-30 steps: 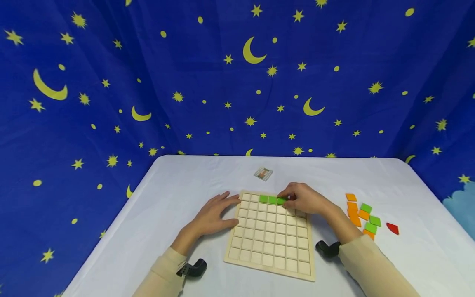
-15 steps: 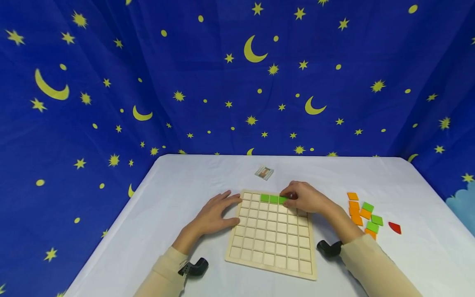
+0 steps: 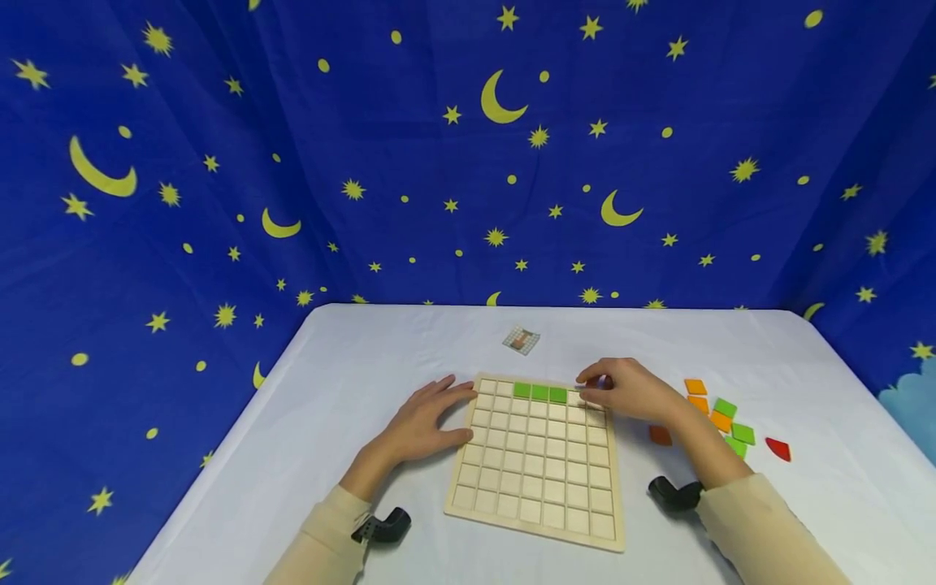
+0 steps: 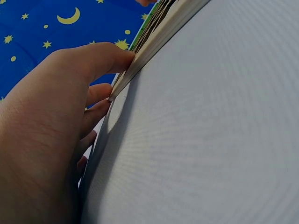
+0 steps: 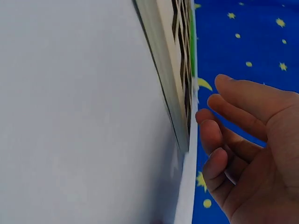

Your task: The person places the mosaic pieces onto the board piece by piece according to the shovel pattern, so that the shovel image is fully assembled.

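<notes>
Nearest on the counter (image 3: 417,561) lies the pale gridded board (image 3: 532,467), its near corners free of either hand; with the work up at the far row, the bracing seems best done from the sides, as the person does it.

The left hand (image 3: 427,422) is spread wide, thumb and index fingertip against the board's left edge, pinching nothing. That contact should be kept light but firm, since a push from one side alone could skew the board on the smooth white cloth.

The right hand (image 3: 632,390) is over the board's far right corner, fingers loosely bent with a gap to the thumb, and the right wrist view shows nothing held. Whether a fingertip grazes the rim cannot be told for sure. A clean lift would suit here, so that no finger drags a finished square.

Just left of it, the three green tiles (image 3: 539,393) sit side by side in the far row, with two bare squares to their left. They look level in their squares; a light tap on each would confirm it.

Out to the right, loose tiles (image 3: 743,434) lie in green and orange beside a red rounded piece (image 3: 778,448). Picking each by its edges should make seating easier.

Beyond the board, the small patterned card (image 3: 522,340) lies flat, worth a glance before each placement.
</notes>
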A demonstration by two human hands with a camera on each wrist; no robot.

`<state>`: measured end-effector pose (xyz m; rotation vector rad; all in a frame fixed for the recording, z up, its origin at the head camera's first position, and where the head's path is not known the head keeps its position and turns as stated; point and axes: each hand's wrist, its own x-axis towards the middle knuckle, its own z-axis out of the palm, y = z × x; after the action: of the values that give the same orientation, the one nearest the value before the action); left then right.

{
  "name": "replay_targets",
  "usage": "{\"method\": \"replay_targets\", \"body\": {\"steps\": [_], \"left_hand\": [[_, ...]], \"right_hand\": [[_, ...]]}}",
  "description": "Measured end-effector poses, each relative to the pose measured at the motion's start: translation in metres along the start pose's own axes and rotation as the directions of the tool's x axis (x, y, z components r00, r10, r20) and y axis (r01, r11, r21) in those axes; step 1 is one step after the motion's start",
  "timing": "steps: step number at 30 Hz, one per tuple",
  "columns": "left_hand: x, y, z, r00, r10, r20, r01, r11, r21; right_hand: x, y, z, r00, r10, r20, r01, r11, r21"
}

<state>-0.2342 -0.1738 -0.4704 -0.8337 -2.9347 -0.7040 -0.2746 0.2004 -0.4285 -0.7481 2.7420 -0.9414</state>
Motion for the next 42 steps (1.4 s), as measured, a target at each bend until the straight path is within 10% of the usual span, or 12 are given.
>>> {"method": "replay_targets", "body": {"steps": [42], "left_hand": [[0.001,0.001,0.0,1.0,0.008,0.001,-0.008,1.0,-0.002]], "right_hand": [[-0.06,0.064,-0.052,0.974,0.204,-0.097,-0.206,0.978,-0.019]]}}
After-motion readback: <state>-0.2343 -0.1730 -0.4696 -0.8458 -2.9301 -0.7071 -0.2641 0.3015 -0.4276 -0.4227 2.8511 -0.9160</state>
